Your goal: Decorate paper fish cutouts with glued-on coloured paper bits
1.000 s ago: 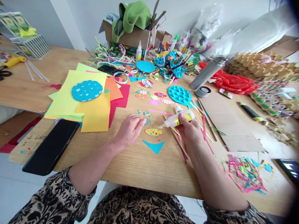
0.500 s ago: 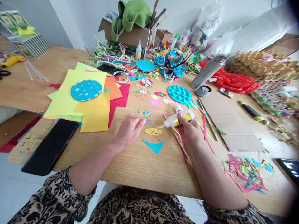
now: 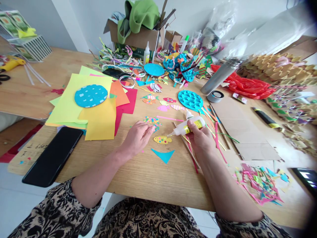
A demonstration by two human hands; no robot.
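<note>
My right hand (image 3: 199, 134) is wrapped round a white glue bottle (image 3: 189, 125) with a yellow label. The bottle lies tilted, its nozzle tip at the tail of a yellow paper fish (image 3: 162, 139) with coloured dots. My left hand (image 3: 139, 136) hovers just left of the fish, fingers closed in a pinch; anything between the fingertips is too small to name. Right behind those fingertips lies a pile of small paper bits (image 3: 153, 121). A blue paper piece (image 3: 163, 155) lies in front of the fish. Farther back are several small paper fish (image 3: 163, 108).
Coloured paper sheets (image 3: 100, 123) and a black phone (image 3: 52, 157) lie at the left. At the right are a blue scaled oval (image 3: 190, 100), a steel flask (image 3: 219, 76), cardboard (image 3: 237, 122), a cutter (image 3: 266, 118) and paper scraps (image 3: 260, 183). Craft materials fill the back.
</note>
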